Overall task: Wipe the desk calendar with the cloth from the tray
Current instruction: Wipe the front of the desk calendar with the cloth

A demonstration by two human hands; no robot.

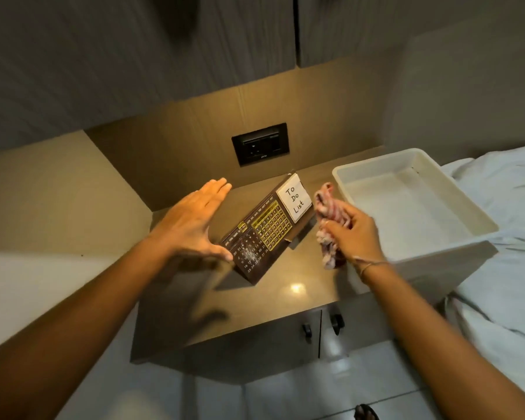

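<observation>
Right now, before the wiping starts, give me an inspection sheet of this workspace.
Surface: brown cabinet top, glossy, with a light glare.
Job's things: desk calendar upright, whitish smudges on its lower left face; cloth out of the white tray.
Clutter: To Do List note on the calendar.
Grippers: left hand open beside the calendar; right hand gripping the cloth.
Cables: nothing seen.
Surroundings: wall socket, bed sheet.
</observation>
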